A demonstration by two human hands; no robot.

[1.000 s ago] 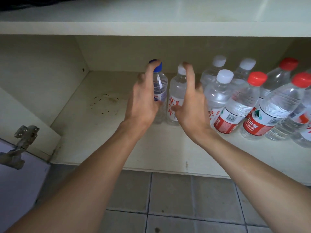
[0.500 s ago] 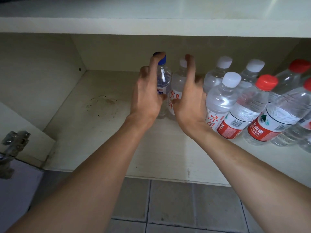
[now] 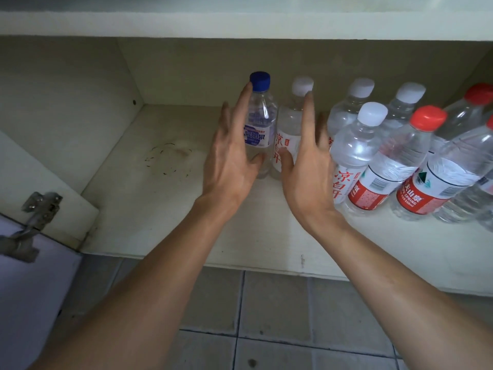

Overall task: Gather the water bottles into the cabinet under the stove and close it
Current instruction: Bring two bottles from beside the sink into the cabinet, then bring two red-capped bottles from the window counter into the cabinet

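Both grips had eased back off the caps, the left grip (image 3: 229, 158) and right grip (image 3: 306, 166) spread open beside the blue-capped bottle (image 3: 260, 121) and white-capped bottle (image 3: 289, 129), which stood upright on the cabinet (image 3: 160, 209) floor by the other bottles (image 3: 400, 156). With the door (image 3: 32, 289) open, closing remained. Right-edge bottles were cropped, and finger contact was unclear.

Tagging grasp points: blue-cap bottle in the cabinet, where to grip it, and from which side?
Grip the blue-cap bottle round its straight labelled mid-body, coming from the front-left. It stands upright. The white-cap bottle crowds its right side, while the shelf floor to its left has no bottles. The left hand sits open on that side.
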